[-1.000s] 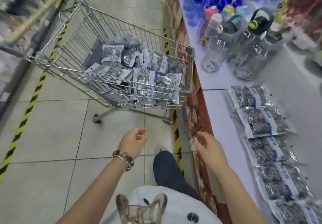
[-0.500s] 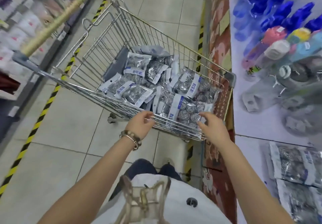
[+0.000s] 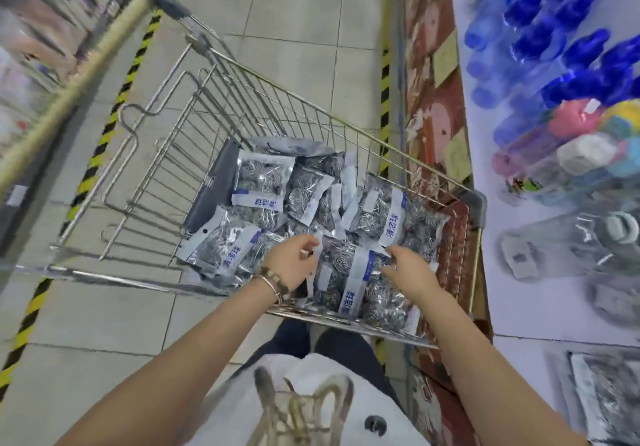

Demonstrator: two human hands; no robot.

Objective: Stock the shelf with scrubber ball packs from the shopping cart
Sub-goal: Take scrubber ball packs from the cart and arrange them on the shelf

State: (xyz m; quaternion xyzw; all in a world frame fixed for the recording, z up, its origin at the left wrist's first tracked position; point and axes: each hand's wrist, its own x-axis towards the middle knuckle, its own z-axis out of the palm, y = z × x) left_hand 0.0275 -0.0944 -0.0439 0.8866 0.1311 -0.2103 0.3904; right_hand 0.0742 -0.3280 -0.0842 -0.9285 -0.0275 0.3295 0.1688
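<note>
Left hand (image 3: 289,265) and right hand (image 3: 407,270) apart inside shopping cart (image 3: 476,203), 1 scrubber ball pack (image 3: 349,282) between them, fingers at its edges; grip unclear, blurred. More packs (image 3: 263,182) beyond hands. Shelf (image 3: 502,314) right of right hand.

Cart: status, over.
Left hand and right hand at near pack, grip unclear. Cart holds many packs. Nothing over that pack.

My left hand (image 3: 289,265) and right hand (image 3: 405,272) now reach over the cart (image 3: 346,123) rim, flanking one scrubber pack (image 3: 349,282); grip unclear.
</note>
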